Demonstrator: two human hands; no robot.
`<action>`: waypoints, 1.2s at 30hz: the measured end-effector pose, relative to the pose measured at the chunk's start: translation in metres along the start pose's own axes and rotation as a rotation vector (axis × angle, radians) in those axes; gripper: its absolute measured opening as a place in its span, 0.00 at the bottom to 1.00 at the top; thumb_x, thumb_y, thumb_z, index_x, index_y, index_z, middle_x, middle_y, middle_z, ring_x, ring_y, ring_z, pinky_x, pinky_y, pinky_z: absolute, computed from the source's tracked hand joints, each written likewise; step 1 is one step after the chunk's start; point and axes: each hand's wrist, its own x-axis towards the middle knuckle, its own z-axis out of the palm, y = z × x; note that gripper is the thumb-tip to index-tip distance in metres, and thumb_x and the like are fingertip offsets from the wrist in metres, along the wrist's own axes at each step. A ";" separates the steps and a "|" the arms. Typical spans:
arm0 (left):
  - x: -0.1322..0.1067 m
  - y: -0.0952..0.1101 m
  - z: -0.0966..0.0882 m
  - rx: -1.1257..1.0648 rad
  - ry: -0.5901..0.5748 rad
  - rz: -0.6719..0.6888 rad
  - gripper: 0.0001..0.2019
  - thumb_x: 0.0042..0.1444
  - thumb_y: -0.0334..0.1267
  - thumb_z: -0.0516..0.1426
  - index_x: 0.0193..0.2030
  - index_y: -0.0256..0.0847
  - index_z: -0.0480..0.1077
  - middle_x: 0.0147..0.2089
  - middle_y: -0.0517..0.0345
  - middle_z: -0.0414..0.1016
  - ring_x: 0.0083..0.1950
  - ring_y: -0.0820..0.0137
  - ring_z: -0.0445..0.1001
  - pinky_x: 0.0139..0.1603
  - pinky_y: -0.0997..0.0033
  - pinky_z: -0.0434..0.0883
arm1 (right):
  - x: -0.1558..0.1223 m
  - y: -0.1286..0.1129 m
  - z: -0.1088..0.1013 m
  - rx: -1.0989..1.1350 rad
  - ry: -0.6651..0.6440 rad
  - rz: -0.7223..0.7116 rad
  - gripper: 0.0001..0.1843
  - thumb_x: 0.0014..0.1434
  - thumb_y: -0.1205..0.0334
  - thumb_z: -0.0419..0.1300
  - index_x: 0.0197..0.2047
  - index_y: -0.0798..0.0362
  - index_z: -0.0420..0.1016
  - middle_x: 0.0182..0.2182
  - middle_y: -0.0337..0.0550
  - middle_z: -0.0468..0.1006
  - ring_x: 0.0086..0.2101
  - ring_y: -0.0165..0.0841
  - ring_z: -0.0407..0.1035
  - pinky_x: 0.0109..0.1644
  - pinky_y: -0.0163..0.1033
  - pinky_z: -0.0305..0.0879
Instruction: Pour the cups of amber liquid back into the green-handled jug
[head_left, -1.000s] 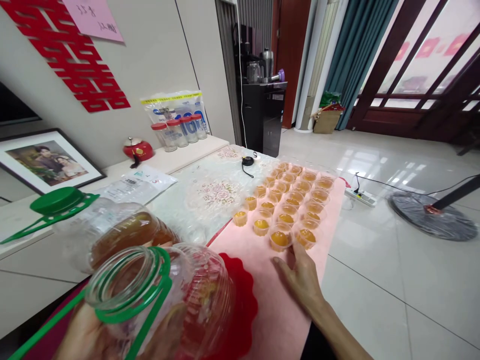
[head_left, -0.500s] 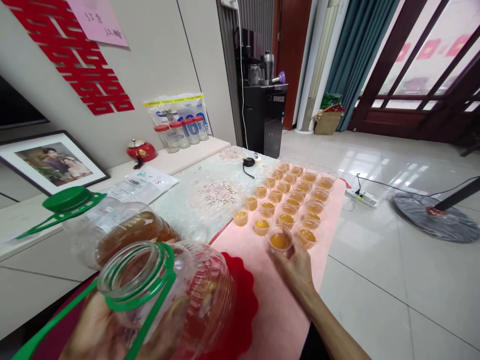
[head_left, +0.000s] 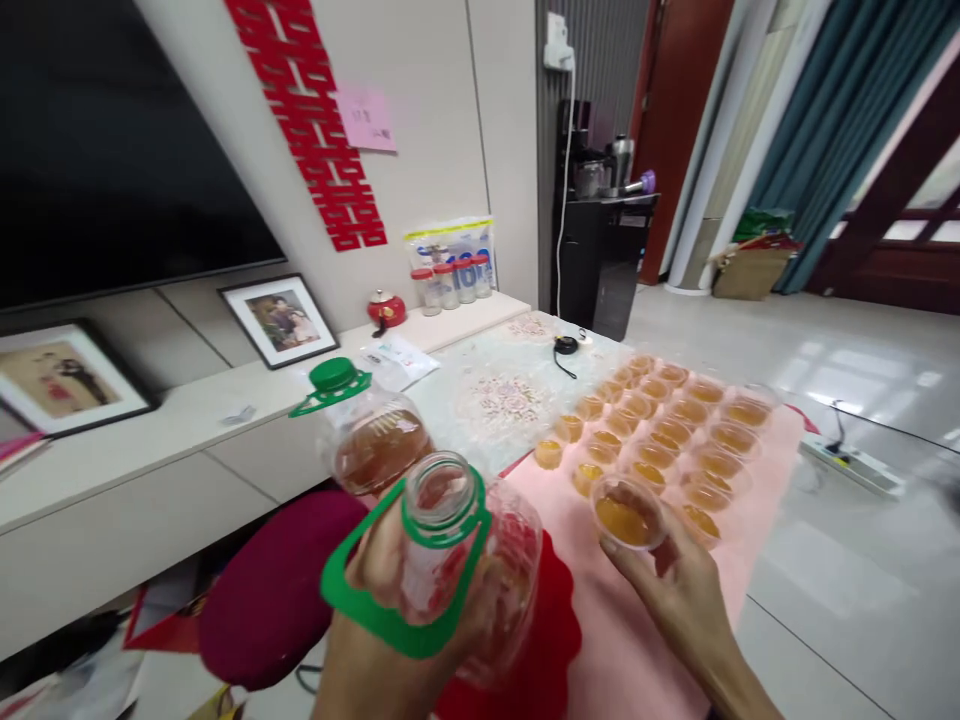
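Observation:
My left hand point(head_left: 405, 610) is wrapped round the neck of a clear plastic jug point(head_left: 510, 570), uncapped, with a green handle ring hanging about my fingers. The jug stands over a red scalloped mat point(head_left: 559, 610); how much is in it I cannot tell. Between the fingers of my right hand point(head_left: 675, 570) is a small clear plastic cup point(head_left: 628, 512) with amber liquid in it, tilted towards me. Just beyond it stand rows of similar filled cups point(head_left: 667, 433) on a pink sheet point(head_left: 622, 630). Behind the jug is a second jug point(head_left: 382, 440) with a green cap and brown liquid.
A black tape measure point(head_left: 566, 345) lies on the flowered table cover point(head_left: 487, 395). Red-lidded jars point(head_left: 450, 288) and a red pot point(head_left: 386, 308) stand on the white ledge. A maroon stool point(head_left: 277, 590) is at lower left, a power strip point(head_left: 855, 465) on the floor at right.
The view has swung left, bringing the television and a second picture frame in. My right hand has brought its cup nearer, away from the rows. My left hand still grips the jug.

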 end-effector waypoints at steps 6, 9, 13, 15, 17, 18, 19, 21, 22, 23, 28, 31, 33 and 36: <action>0.011 0.030 -0.006 -0.049 -0.145 -0.077 0.09 0.53 0.48 0.56 0.31 0.45 0.66 0.32 0.61 0.75 0.35 0.66 0.78 0.34 0.68 0.77 | 0.048 -0.069 -0.007 -0.136 -0.127 -0.408 0.24 0.65 0.53 0.65 0.63 0.42 0.71 0.55 0.43 0.80 0.53 0.41 0.77 0.53 0.46 0.78; 0.014 0.031 -0.006 -0.002 -0.121 -0.077 0.10 0.51 0.48 0.55 0.32 0.45 0.67 0.36 0.58 0.79 0.35 0.65 0.78 0.34 0.65 0.78 | 0.071 -0.107 -0.006 -0.202 -0.140 -0.594 0.23 0.64 0.54 0.66 0.61 0.47 0.72 0.53 0.44 0.81 0.50 0.40 0.78 0.54 0.44 0.77; 0.014 0.029 -0.003 -0.010 -0.063 0.025 0.06 0.50 0.42 0.56 0.33 0.44 0.69 0.37 0.59 0.80 0.34 0.69 0.78 0.29 0.72 0.75 | 0.092 -0.141 0.003 -0.253 -0.168 -0.784 0.25 0.63 0.60 0.64 0.62 0.50 0.70 0.53 0.45 0.80 0.52 0.40 0.77 0.54 0.43 0.77; 0.014 0.028 -0.001 -0.013 -0.018 0.069 0.06 0.51 0.42 0.57 0.35 0.44 0.70 0.37 0.59 0.79 0.34 0.69 0.78 0.34 0.71 0.78 | 0.099 -0.151 0.008 -0.253 -0.178 -0.867 0.26 0.62 0.64 0.63 0.63 0.51 0.70 0.54 0.46 0.80 0.53 0.40 0.76 0.55 0.43 0.77; 0.013 0.027 0.001 0.001 0.005 0.080 0.06 0.53 0.42 0.56 0.35 0.44 0.71 0.36 0.59 0.78 0.35 0.68 0.78 0.40 0.65 0.80 | 0.103 -0.158 0.013 -0.244 -0.189 -0.931 0.26 0.60 0.67 0.62 0.62 0.52 0.70 0.54 0.47 0.80 0.53 0.39 0.76 0.55 0.43 0.76; 0.012 0.026 0.002 0.012 0.003 0.076 0.06 0.54 0.42 0.56 0.35 0.45 0.71 0.37 0.59 0.78 0.35 0.67 0.78 0.43 0.63 0.80 | 0.105 -0.161 0.015 -0.238 -0.199 -0.955 0.27 0.60 0.68 0.61 0.62 0.52 0.70 0.54 0.47 0.80 0.53 0.39 0.76 0.56 0.44 0.76; 0.012 0.025 0.003 0.023 -0.006 0.079 0.06 0.54 0.42 0.55 0.35 0.45 0.71 0.37 0.59 0.79 0.36 0.67 0.78 0.44 0.62 0.80 | 0.107 -0.164 0.016 -0.233 -0.209 -0.976 0.27 0.59 0.69 0.61 0.62 0.52 0.70 0.54 0.47 0.80 0.53 0.39 0.76 0.56 0.44 0.76; 0.012 0.024 0.005 0.029 -0.013 0.103 0.06 0.54 0.42 0.55 0.35 0.45 0.71 0.37 0.59 0.79 0.36 0.66 0.78 0.44 0.61 0.80 | 0.109 -0.169 0.017 -0.240 -0.226 -1.013 0.27 0.59 0.70 0.60 0.63 0.52 0.70 0.54 0.47 0.80 0.53 0.39 0.77 0.56 0.45 0.77; 0.012 0.024 0.005 0.031 -0.015 0.111 0.06 0.54 0.41 0.55 0.34 0.45 0.71 0.37 0.59 0.79 0.36 0.66 0.78 0.44 0.61 0.80 | 0.110 -0.171 0.018 -0.249 -0.231 -1.027 0.27 0.59 0.70 0.60 0.63 0.52 0.70 0.54 0.48 0.80 0.53 0.39 0.77 0.56 0.45 0.77; 0.012 0.023 0.005 0.037 -0.016 0.118 0.05 0.53 0.41 0.55 0.34 0.45 0.70 0.36 0.59 0.79 0.36 0.66 0.78 0.43 0.61 0.80 | 0.111 -0.173 0.018 -0.258 -0.239 -1.042 0.27 0.60 0.70 0.59 0.63 0.53 0.69 0.54 0.49 0.80 0.53 0.39 0.77 0.56 0.45 0.77; 0.015 0.029 0.001 0.076 -0.051 0.105 0.04 0.53 0.38 0.54 0.34 0.46 0.70 0.36 0.62 0.78 0.37 0.65 0.78 0.41 0.60 0.79 | 0.113 -0.182 0.021 -0.253 -0.271 -1.115 0.27 0.59 0.73 0.56 0.62 0.55 0.69 0.53 0.50 0.80 0.53 0.37 0.76 0.57 0.44 0.76; 0.016 0.032 -0.001 0.052 -0.047 0.118 0.03 0.53 0.38 0.55 0.33 0.46 0.70 0.36 0.62 0.78 0.37 0.65 0.79 0.40 0.59 0.79 | 0.114 -0.184 0.022 -0.257 -0.278 -1.150 0.26 0.59 0.74 0.56 0.61 0.56 0.69 0.52 0.50 0.80 0.52 0.37 0.76 0.55 0.43 0.76; 0.016 0.032 -0.002 0.050 -0.044 0.149 0.03 0.53 0.38 0.55 0.31 0.45 0.69 0.35 0.63 0.79 0.37 0.65 0.78 0.41 0.59 0.79 | 0.115 -0.185 0.023 -0.263 -0.277 -1.170 0.26 0.59 0.75 0.56 0.60 0.57 0.69 0.52 0.50 0.80 0.52 0.38 0.76 0.54 0.44 0.76; 0.015 0.029 0.000 0.045 -0.050 0.148 0.03 0.54 0.37 0.55 0.31 0.44 0.69 0.37 0.62 0.80 0.39 0.65 0.79 0.42 0.60 0.79 | 0.117 -0.186 0.023 -0.267 -0.283 -1.197 0.28 0.57 0.76 0.54 0.61 0.55 0.68 0.52 0.49 0.79 0.52 0.40 0.75 0.54 0.47 0.75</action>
